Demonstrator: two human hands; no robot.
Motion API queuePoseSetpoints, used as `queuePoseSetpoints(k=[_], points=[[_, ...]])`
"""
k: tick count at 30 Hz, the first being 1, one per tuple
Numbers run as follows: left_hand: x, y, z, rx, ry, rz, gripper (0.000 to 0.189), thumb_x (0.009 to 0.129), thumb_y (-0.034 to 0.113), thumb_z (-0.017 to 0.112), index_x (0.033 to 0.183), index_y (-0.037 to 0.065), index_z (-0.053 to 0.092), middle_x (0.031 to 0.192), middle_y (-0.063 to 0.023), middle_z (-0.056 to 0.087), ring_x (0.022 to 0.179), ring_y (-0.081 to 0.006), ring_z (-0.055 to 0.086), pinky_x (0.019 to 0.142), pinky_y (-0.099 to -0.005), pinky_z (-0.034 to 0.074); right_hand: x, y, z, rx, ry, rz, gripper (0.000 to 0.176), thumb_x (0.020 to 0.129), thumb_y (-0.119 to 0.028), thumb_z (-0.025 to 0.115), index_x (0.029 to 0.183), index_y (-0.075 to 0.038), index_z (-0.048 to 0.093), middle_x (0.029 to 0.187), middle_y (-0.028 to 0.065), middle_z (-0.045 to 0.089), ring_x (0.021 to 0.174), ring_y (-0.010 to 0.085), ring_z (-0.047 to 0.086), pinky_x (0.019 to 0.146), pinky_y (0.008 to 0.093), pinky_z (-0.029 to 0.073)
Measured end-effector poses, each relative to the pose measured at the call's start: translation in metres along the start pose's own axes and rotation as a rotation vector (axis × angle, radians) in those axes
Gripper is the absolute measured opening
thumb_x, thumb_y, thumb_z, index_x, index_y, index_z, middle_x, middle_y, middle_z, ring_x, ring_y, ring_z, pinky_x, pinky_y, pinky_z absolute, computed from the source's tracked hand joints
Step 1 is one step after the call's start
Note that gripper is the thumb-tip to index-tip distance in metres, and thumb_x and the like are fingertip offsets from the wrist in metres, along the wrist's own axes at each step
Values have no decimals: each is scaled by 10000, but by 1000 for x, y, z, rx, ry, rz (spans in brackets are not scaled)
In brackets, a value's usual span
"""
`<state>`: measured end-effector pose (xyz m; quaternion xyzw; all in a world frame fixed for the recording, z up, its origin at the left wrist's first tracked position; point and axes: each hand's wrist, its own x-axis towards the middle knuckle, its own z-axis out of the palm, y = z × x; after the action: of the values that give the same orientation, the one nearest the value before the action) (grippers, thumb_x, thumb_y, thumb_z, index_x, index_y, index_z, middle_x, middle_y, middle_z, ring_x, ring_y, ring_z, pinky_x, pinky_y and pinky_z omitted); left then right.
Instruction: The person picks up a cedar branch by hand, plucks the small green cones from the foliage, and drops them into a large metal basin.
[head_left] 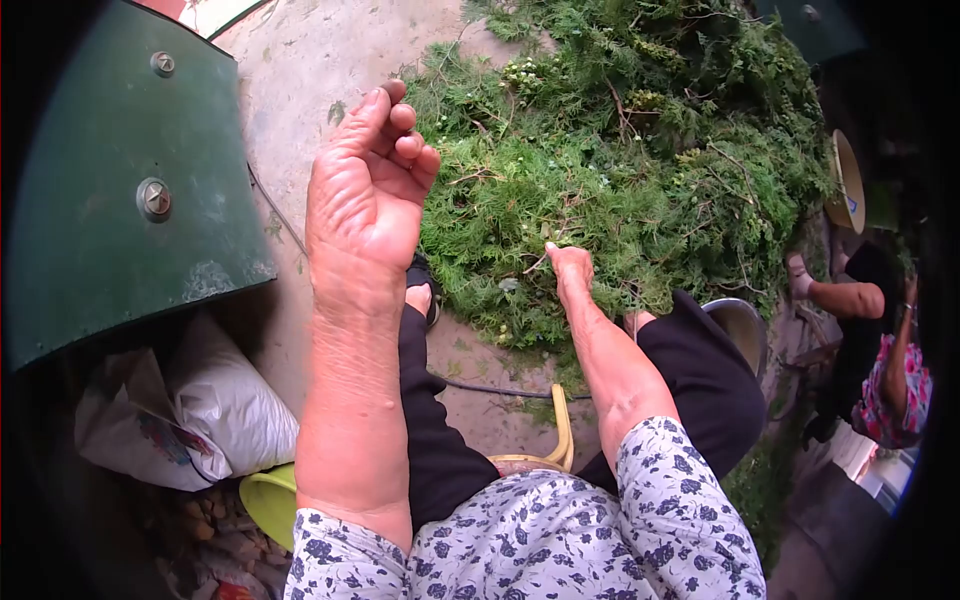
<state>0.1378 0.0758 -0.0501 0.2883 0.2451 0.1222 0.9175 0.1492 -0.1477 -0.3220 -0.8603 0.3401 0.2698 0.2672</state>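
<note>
My left hand is raised in front of me, palm towards me. Its fingers are curled and the thumb tip meets the index finger; anything between them is too small to make out. Lower down, my right hand is closed at the near side of a large heap of green evergreen branches. A thin brown twig meets its thumb and fingertips. Small pale green cones or seeds dot the flat, scaly foliage.
A dark green metal panel with star-shaped studs stands at left. Below it lie a white sack and a lime-green basin. A metal bowl is beside my right knee. Another person sits at far right, near a yellowish basin.
</note>
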Motion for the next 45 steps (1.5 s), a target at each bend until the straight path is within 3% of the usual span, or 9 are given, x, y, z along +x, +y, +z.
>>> queuePoseSetpoints(k=[3, 4, 8, 13, 17, 25, 31, 35, 45], points=[[0, -6, 4, 1, 14, -29, 133, 852, 143, 592, 934, 39, 591, 721, -5, 570, 587, -89, 506, 568, -248, 458, 28, 14, 25, 0, -163, 20, 453, 703, -437, 706, 997, -96, 657, 1118, 144, 597, 1065, 353, 524, 966, 512, 304], [0, -9, 5, 15, 19, -33, 129, 852, 144, 592, 930, 41, 594, 720, -3, 572, 587, -87, 506, 566, -246, 459, 30, 17, 34, 43, -60, -29, 348, 667, -315, 762, 661, -9, 595, 751, 105, 627, 679, 230, 542, 634, 380, 431], [0, -15, 11, 42, 24, -44, 114, 853, 141, 591, 919, 48, 597, 723, -2, 579, 588, -83, 511, 561, -238, 463, 26, 27, 24, 640, -328, -57, 154, 683, -108, 733, 644, -47, 597, 639, 26, 564, 569, 141, 484, 496, 288, 391], [-2, -19, 16, 48, 12, -49, 95, 853, 131, 588, 911, 57, 596, 715, -4, 582, 580, -80, 514, 549, -231, 462, -10, 18, -25, 874, -245, -14, 114, 670, -57, 717, 750, 3, 662, 720, 66, 635, 637, 144, 530, 601, 291, 416], [-5, -28, 17, 129, 22, -26, 104, 844, 112, 596, 932, 58, 589, 730, -11, 606, 577, -84, 544, 537, -208, 466, -59, 5, -73, 745, -325, -129, 101, 747, -144, 696, 796, -71, 648, 700, -12, 593, 567, 83, 450, 472, 255, 291], [-2, -50, 17, 280, 120, -58, 299, 832, 109, 613, 1091, 3, 507, 941, -96, 613, 847, -183, 589, 730, -296, 483, -141, -20, -145, 784, -425, -352, 151, 803, -103, 654, 894, 18, 661, 776, 2, 625, 714, 78, 514, 673, 238, 399], [-10, -76, 20, 439, 178, -192, 271, 798, 135, 643, 1037, 37, 560, 942, -75, 621, 879, -199, 588, 759, -338, 459, -162, -25, -165, 849, -611, -536, 139, 836, -167, 636, 905, -47, 658, 790, -30, 620, 718, 56, 516, 659, 224, 395], [-9, -73, 30, 340, -81, -266, 235, 812, 148, 628, 1018, 69, 548, 934, -59, 633, 894, -183, 602, 764, -317, 444, -171, -26, -167, 900, -668, -634, 136, 828, -112, 637, 902, 1, 658, 789, -21, 614, 732, 53, 524, 689, 205, 414], [-6, -82, 42, 42, -19, -129, 114, 822, 74, 621, 871, 66, 519, 871, -87, 633, 816, -212, 634, 702, -380, 522, -184, -18, -169, 738, -777, -698, 139, 806, -109, 661, 874, 11, 673, 731, -54, 590, 678, 22, 484, 621, 188, 392]])
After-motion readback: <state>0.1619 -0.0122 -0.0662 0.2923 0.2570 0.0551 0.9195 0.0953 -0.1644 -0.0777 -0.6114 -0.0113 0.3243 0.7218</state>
